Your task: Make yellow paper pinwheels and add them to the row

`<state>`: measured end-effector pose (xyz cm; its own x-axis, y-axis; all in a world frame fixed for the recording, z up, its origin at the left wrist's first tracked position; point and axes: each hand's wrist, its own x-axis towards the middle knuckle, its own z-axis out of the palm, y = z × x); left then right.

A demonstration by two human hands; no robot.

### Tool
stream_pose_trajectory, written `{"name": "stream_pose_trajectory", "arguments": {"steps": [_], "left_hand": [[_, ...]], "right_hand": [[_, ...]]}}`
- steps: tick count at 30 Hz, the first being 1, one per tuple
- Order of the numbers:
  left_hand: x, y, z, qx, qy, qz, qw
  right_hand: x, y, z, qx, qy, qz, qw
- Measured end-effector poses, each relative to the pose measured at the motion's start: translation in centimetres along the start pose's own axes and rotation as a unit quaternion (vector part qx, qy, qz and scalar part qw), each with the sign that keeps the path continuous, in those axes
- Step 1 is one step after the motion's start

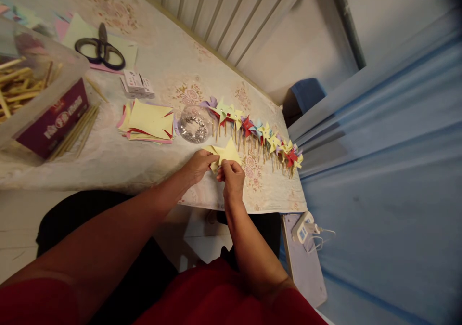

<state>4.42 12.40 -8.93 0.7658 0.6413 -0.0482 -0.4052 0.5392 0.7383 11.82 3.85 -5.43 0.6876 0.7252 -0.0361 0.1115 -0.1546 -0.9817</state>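
Observation:
A pale yellow paper piece with folded, pointed corners is held between both hands above the table's near edge. My left hand pinches its left side between thumb and fingers. My right hand has its fingers closed on the lower middle of the same paper. Just behind the hands sits a round clear dish of small shiny metal pieces. To the right, a long row of colourful paper pinwheels on sticks lies on the table. A stack of cut paper sheets, yellow on top, is left of the dish.
Black-handled scissors lie on paper sheets at the back left, near small white boxes. A clear bin of sticks stands at far left, with loose sticks beside it. A power strip rests on a stool at right.

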Motion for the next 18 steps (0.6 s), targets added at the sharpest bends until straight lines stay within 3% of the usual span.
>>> {"name": "stream_pose_trajectory", "arguments": {"steps": [9, 18], "left_hand": [[0.03, -0.10, -0.13, -0.004, 0.011, 0.001, 1.000], [0.27, -0.41, -0.31, 0.001, 0.035, 0.001, 0.999]], "right_hand": [[0.14, 0.62, 0.49, -0.007, 0.054, -0.003, 0.999], [0.10, 0.77, 0.54, -0.043, 0.063, -0.019, 0.997]]}}
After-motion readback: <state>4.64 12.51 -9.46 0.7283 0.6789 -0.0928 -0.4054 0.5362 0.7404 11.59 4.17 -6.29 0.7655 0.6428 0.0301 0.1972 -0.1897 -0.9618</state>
